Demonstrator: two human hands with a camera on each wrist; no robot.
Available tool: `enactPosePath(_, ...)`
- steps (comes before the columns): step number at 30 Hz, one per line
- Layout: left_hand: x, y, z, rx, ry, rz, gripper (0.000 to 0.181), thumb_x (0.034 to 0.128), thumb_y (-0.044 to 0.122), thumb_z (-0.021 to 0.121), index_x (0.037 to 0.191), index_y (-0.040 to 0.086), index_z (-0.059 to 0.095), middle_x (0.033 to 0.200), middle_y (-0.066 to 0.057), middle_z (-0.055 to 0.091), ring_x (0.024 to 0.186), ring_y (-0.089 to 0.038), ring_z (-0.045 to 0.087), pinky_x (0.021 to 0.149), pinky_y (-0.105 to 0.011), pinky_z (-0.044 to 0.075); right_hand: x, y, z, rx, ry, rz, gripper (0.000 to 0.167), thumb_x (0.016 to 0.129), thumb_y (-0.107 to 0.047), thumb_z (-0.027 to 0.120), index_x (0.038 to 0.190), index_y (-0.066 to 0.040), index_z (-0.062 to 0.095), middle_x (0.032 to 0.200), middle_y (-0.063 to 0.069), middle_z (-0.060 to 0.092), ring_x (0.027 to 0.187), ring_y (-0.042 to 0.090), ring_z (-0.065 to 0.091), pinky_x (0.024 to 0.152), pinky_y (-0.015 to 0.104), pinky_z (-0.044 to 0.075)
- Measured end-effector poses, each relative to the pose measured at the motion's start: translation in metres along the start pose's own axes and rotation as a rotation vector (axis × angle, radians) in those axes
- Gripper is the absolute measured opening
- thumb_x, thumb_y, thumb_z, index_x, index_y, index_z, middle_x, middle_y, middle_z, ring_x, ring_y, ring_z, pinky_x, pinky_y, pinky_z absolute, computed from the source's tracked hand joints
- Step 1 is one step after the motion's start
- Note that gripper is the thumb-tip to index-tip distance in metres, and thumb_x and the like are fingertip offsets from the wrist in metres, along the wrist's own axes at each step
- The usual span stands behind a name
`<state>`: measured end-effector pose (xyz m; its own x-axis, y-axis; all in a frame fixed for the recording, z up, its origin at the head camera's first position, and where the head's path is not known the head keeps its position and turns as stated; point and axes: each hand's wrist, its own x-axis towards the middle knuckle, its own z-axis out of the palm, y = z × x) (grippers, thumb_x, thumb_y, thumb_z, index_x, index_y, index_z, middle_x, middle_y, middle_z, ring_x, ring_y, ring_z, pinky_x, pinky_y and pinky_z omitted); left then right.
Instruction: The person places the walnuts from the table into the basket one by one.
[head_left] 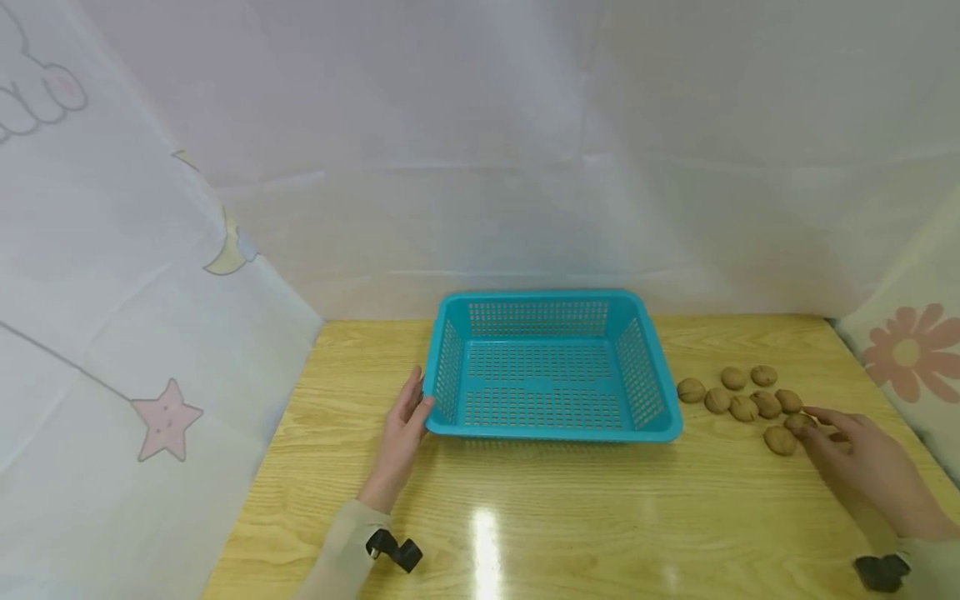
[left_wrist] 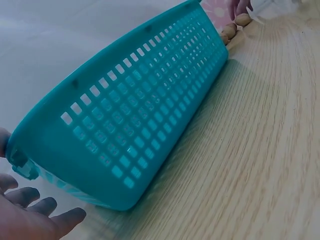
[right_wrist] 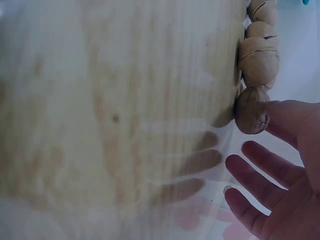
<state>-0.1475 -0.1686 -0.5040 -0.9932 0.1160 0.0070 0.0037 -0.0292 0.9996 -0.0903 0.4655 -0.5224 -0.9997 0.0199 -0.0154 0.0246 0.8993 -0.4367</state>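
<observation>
A teal plastic basket (head_left: 552, 432) with perforated walls stands on the wooden table, nothing visible inside it. At its left end my left hand (head_left: 401, 437) rests its thumb by the rim; the other fingers (left_wrist: 68, 220) are spread along the outside. Several walnuts (head_left: 743, 408) lie in a loose cluster right of the basket. My right hand (head_left: 870, 467) is at the cluster's right side, a digit touching the nearest walnut (right_wrist: 251, 111). Its other fingers (right_wrist: 255, 180) extend apart from the nuts. In the head view the hand partly covers that walnut.
Pale patterned sheeting (head_left: 480, 167) hangs behind the table (head_left: 570, 517) and along both sides. Small black devices sit on both wrists, the left one (head_left: 393, 548) and the right one (head_left: 882, 572).
</observation>
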Motion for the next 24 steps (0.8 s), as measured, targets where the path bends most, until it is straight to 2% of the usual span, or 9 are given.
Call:
enactPosePath(5, 0.003, 0.002, 0.002, -0.048, -0.016, -0.013, 0.065, 0.1121, 0.025, 0.048, 0.168, 0.012, 0.018, 0.173, -0.012, 0.018, 0.156, -0.035, 0.027, 0.117, -0.048, 0.040, 0.009, 0.006, -0.001, 0.013, -0.024, 0.006, 0.063, 0.108, -0.035, 0.057, 0.139, 0.019, 0.047, 0.127, 0.047, 0.052, 0.096, 0.056, 0.064, 0.066, 0.061, 0.053)
enactPosePath(11, 0.001, -0.001, 0.004, -0.073, -0.041, -0.014, 0.069, 0.1108, 0.018, 0.050, 0.168, 0.010, 0.013, 0.172, -0.015, 0.019, 0.154, -0.039, 0.029, 0.117, -0.052, 0.040, 0.016, 0.009, 0.002, -0.017, -0.010, -0.043, 0.051, 0.102, -0.022, 0.069, 0.131, 0.018, 0.055, 0.105, 0.034, 0.067, 0.085, 0.043, 0.067, 0.069, 0.060, 0.055)
enactPosePath(17, 0.000, 0.000, 0.003, -0.071, -0.047, -0.026, 0.069, 0.1110, 0.015, 0.048, 0.169, 0.013, 0.012, 0.172, -0.012, 0.020, 0.154, -0.036, 0.029, 0.117, -0.048, 0.041, 0.014, 0.009, 0.004, 0.011, -0.001, -0.035, 0.047, 0.101, -0.023, 0.070, 0.127, 0.015, 0.057, 0.102, 0.028, 0.069, 0.083, 0.040, 0.067, 0.069, 0.058, 0.055)
enactPosePath(20, 0.000, 0.000, 0.002, -0.075, -0.046, -0.030, 0.068, 0.1109, 0.015, 0.048, 0.169, 0.013, 0.012, 0.172, -0.013, 0.020, 0.154, -0.037, 0.030, 0.117, -0.049, 0.041, 0.011, 0.007, 0.005, 0.002, 0.033, -0.037, 0.046, 0.101, -0.024, 0.070, 0.124, 0.014, 0.058, 0.099, 0.024, 0.069, 0.079, 0.036, 0.067, 0.064, 0.054, 0.056)
enactPosePath(24, 0.002, 0.000, 0.003, -0.074, -0.036, -0.022, 0.068, 0.1104, 0.014, 0.049, 0.169, 0.012, 0.014, 0.171, -0.014, 0.023, 0.152, -0.039, 0.032, 0.116, -0.051, 0.042, 0.010, 0.002, 0.002, -0.013, 0.070, -0.052, 0.047, 0.100, -0.025, 0.071, 0.125, 0.013, 0.058, 0.099, 0.026, 0.068, 0.081, 0.042, 0.066, 0.061, 0.051, 0.054)
